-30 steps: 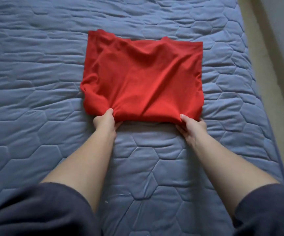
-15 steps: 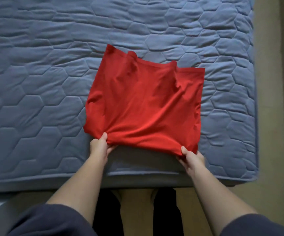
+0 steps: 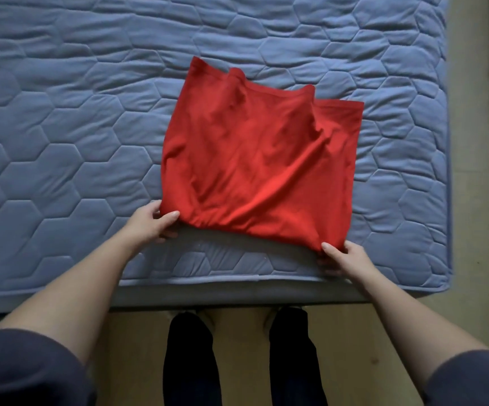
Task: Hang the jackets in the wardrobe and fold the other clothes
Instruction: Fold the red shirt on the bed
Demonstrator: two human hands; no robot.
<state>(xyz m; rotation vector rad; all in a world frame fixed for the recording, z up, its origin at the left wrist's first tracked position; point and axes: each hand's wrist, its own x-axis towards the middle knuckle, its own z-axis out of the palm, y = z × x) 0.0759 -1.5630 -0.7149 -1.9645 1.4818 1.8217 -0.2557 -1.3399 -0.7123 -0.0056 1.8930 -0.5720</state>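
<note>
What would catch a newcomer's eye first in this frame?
A bright red folded garment lies on the blue quilted mattress, near its front edge. The left hand pinches its near left corner, the right hand its near right corner.

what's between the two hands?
Head view: just the near edge of the red garment, each corner pinched by the left hand and right hand, over bare mattress.

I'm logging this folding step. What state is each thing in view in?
red garment: folded, wrinkled, lying on the bed, near edge looks lifted.
left hand: pinches the garment's near left corner.
right hand: pinches the garment's near right corner.
bed cover: spread out, quilted, slightly rumpled.
</note>
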